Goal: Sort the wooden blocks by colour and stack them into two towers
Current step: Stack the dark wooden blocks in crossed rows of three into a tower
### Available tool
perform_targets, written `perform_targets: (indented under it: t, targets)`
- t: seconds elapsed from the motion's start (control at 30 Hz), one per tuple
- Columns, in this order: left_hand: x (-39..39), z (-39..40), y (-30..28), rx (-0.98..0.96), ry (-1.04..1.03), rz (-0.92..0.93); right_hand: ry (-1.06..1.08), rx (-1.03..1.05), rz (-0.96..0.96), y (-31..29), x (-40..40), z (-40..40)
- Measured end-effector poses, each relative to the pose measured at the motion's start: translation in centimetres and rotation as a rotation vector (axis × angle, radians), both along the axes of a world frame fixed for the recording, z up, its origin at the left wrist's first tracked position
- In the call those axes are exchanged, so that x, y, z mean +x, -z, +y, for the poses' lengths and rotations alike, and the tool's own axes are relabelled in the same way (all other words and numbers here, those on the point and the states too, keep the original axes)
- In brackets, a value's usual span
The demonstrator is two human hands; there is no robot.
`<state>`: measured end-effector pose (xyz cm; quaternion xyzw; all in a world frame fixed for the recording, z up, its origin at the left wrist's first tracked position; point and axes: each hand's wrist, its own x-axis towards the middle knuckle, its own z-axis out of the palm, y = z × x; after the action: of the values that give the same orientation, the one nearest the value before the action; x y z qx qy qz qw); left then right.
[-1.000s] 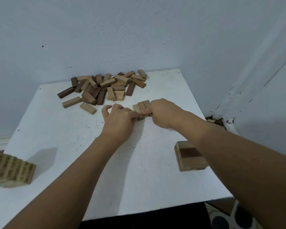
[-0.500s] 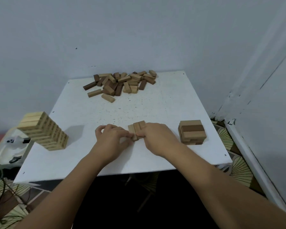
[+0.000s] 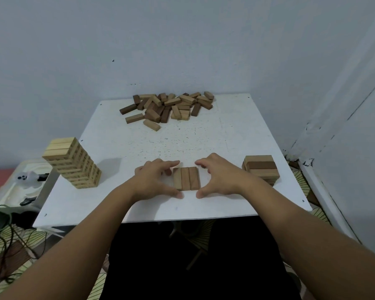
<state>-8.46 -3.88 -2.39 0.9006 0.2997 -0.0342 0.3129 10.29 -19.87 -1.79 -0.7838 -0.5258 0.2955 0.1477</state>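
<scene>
Lying lengthwise away: three blocks [image 3: 186, 178].

both forearms reach forward; left hand [image 3: 155, 180] and right hand [image 3: 220, 179] face each other, fingers loosely spread, thumbs near.

Two hands [image 3: 154, 180], three aligned blocks [image 3: 186, 178], two stacks [image 3: 72, 163].

On the white counter [image 3: 126, 204] we frame a row of three brown blocks [image 3: 186, 178] between our left hand [image 3: 155, 180] and right hand [image 3: 220, 179], fingers spread beside it, a pale tower [image 3: 72, 162] left, a short stack [image 3: 261, 169] right, loose blocks [image 3: 169, 107] beyond.
</scene>
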Motion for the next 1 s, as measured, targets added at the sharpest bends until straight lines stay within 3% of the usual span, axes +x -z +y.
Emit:
perform_targets:
  t: [0.2,0.53,0.8,1.0]
  targets:
    - [0.4,0.5,1.0,-0.086,-0.024,-0.076,0.022,0.061,0.030,1.4,0.6,0.4]
    - [0.2,0.0,1.8,-0.023,-0.020,-0.112,0.059,0.119,0.024,2.5,0.0,-0.1]
    - [0.2,-0.4,0.8,-0.020,-0.008,-0.185,0.016,0.238,-0.106,0.9,-0.8,-0.1]
    - [1.9,0.0,-2.0,0.095,0.038,-0.300,0.014,0.329,-0.287,-2.6,0.7,-0.3]
